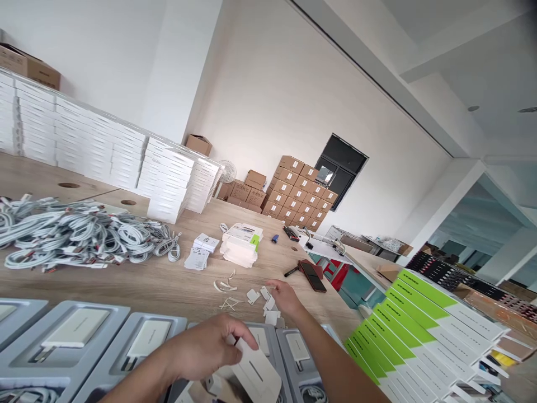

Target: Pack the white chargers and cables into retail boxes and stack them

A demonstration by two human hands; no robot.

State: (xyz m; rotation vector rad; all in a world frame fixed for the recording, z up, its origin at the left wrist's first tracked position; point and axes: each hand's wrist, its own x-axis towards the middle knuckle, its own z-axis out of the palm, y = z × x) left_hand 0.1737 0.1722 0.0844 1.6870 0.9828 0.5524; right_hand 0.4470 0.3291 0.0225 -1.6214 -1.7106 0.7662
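Jutting from the left hand (pixel 216 345), a white panel (pixel 263 376) slants down rightward.

The left hand (pixel 216 346) pinches while the right hand (pixel 286 296) reaches farther forward.

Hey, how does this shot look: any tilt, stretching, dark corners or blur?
In the head view, the stacked brown cardboard boxes lean as though the camera were tilted; in the head view, the top right corner darkens and the green-and-white rectangular boxes look stretched; in the head view, light seems soft, and the left hand shows no obvious motion blur.
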